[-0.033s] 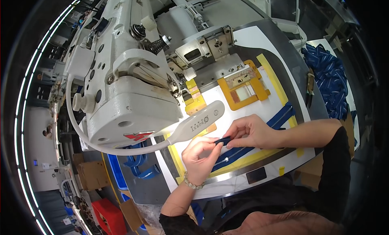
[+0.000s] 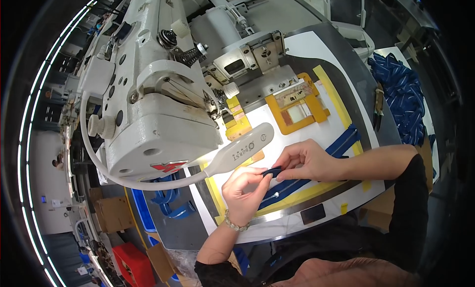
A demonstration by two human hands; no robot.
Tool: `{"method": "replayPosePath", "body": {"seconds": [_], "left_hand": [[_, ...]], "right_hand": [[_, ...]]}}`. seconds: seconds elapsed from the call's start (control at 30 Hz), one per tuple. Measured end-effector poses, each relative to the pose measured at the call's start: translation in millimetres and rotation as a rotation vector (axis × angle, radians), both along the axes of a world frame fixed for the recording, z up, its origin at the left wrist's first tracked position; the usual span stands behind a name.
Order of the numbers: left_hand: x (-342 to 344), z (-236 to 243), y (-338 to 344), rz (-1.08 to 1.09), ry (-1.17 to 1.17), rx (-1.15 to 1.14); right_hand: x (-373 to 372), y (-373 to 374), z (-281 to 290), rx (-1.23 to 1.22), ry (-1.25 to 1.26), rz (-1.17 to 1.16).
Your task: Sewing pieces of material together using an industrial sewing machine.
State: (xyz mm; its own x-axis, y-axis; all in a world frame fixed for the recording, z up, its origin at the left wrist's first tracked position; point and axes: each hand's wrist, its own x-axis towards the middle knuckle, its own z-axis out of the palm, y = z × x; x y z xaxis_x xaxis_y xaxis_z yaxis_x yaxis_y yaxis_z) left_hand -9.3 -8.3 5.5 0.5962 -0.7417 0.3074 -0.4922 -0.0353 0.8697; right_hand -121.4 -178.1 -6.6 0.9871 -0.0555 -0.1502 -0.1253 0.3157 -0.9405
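Between my two hands is a small dark blue fabric piece (image 2: pixel 271 172), pinched by the fingertips of both. My left hand (image 2: pixel 245 189), with a beaded bracelet at the wrist, grips its left end. On the other end, the thumb and fingers of my right hand (image 2: pixel 309 163) are closed. Beneath them a long blue zipper (image 2: pixel 293 187) lies slantwise on the white work surface, a small pale slider on its lower part. My right hand hides its middle. Whether the small piece joins this zipper I cannot tell.
A white sewing machine head (image 2: pixel 163 133) looms left, with a white lamp (image 2: pixel 245 144) reaching over the hands. Beyond them sits a yellow clamp frame (image 2: pixel 285 119). Blue zippers (image 2: pixel 398 99) are heaped at right beside a wooden-handled tool (image 2: pixel 379 101). More blue strips (image 2: pixel 180 210) lie at left.
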Motion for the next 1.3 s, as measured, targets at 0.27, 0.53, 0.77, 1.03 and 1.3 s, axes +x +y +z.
{"method": "replayPosePath", "body": {"seconds": [0.27,0.53,0.77,1.03,1.3], "left_hand": [[0.6,0.9,-1.3,0.012,-0.031,-0.001],[2.1,-1.6,-2.3,0.022,-0.050,-0.014],[1.1,-1.9,-1.9,0.032,-0.031,-0.014],[4.2,-3.7,-1.2,0.040,-0.175,0.012],[3.9,-1.7,-3.2,0.062,-0.174,0.041]], "right_hand": [[0.6,0.4,0.2,0.026,0.012,-0.009],[1.9,1.2,1.1,0.068,0.029,-0.019],[1.0,1.1,2.4,0.036,0.011,-0.014],[1.5,1.1,2.4,0.045,0.012,-0.018],[2.4,1.4,0.6,0.041,0.000,-0.011]]}}
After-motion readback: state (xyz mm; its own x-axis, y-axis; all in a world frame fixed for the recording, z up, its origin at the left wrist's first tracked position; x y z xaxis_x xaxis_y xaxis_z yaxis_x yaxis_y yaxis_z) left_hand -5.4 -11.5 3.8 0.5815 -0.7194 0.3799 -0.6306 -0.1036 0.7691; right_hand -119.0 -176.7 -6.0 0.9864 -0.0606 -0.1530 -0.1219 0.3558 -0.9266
